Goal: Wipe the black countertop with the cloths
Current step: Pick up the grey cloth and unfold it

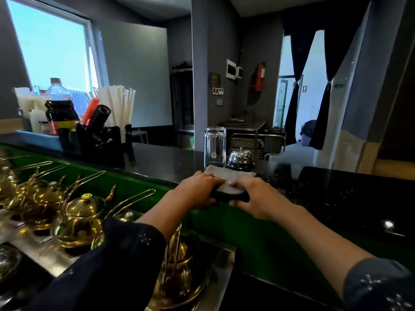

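Note:
A grey cloth (229, 176) lies folded on the near edge of the black countertop (161, 158), with a darker cloth (229, 195) under it at the edge. My left hand (199, 189) grips the cloths from the left, thumb below the edge. My right hand (253, 196) holds them from the right, fingers over the top. Both forearms reach forward over the green panel below the counter.
An upturned glass jug (215, 149) and a chrome service bell (240, 159) stand just behind the cloth. A black caddy (101, 135) with straws and a blue bin (40, 138) sit far left. Brass teapots (78, 218) fill the lower steel shelf at left.

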Demonstrator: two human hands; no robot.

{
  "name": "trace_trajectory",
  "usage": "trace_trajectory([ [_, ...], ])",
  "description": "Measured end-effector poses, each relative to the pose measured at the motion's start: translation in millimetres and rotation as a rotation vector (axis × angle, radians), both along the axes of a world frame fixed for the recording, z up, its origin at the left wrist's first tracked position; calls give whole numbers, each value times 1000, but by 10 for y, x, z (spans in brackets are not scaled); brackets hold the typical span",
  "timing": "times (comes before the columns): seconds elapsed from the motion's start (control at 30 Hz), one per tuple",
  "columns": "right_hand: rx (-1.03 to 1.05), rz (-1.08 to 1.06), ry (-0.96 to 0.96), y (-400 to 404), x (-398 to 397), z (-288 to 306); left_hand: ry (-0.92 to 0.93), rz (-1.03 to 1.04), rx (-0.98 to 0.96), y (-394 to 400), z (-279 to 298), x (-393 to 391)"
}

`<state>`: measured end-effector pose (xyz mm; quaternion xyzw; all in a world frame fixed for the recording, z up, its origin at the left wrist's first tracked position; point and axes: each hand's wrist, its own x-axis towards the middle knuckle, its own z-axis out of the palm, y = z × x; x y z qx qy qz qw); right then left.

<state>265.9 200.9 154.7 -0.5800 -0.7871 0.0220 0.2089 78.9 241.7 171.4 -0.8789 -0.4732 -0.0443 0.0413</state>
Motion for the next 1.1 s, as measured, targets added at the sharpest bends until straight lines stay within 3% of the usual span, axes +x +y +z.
trace_trajectory([
  [0.1,13,0,17,-44,-6,56,-37,-57,-43,15,105,-51],
  [0.27,28,-11,34,-239,2,181,-251,-64,-165,-168,252,-94],
  [0.47,-6,-56,191,-629,184,426,-503,3,-101,-542,316,48],
  [0.53,-3,-93,252,-773,261,518,-526,54,-12,-707,351,178],
  [0.63,2,-181,386,-966,388,643,-567,180,275,-962,425,409],
  [0.7,-38,-261,510,-1086,494,717,-645,234,317,-1126,490,576],
  [0.93,-187,-513,925,-1441,880,850,-1033,119,-176,-1511,444,1208],
  [1.1,-337,-423,1185,-1747,1070,904,-937,-133,-433,-1767,388,1496],
])
